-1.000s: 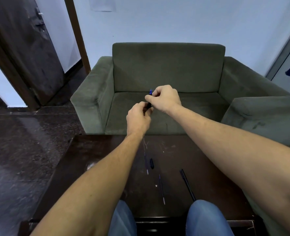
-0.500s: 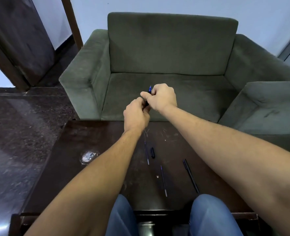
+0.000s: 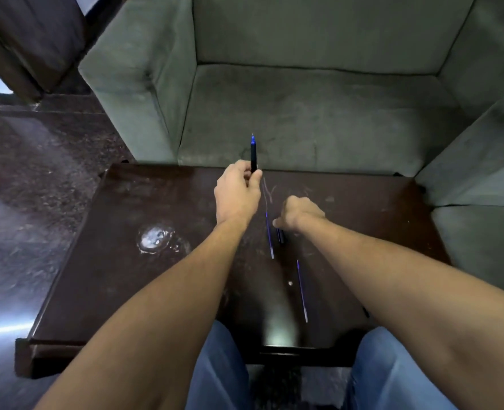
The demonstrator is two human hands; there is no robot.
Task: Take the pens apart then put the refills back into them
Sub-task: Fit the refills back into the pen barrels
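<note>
My left hand (image 3: 239, 193) holds a black pen with a blue tip (image 3: 253, 152) upright above the far edge of the dark table (image 3: 111, 261). My right hand (image 3: 299, 213) hovers low over the table with its fingers curled, just above a small black pen cap (image 3: 280, 235); whether it touches the cap I cannot tell. A thin blue refill (image 3: 269, 233) lies beside the cap. A second blue refill (image 3: 302, 290) lies nearer to me. My right forearm hides most of another black pen body, whose end (image 3: 366, 312) peeks out.
A green sofa (image 3: 304, 113) stands right behind the table, with another green seat (image 3: 481, 161) on the right. A bright glare spot (image 3: 154, 236) marks the table's left part. My knees in blue jeans (image 3: 224, 374) are at the table's near edge.
My hands have parted. The right hand let go of the pen and dropped to the table by the cap, while the left hand keeps the pen raised. My view tilted down.
</note>
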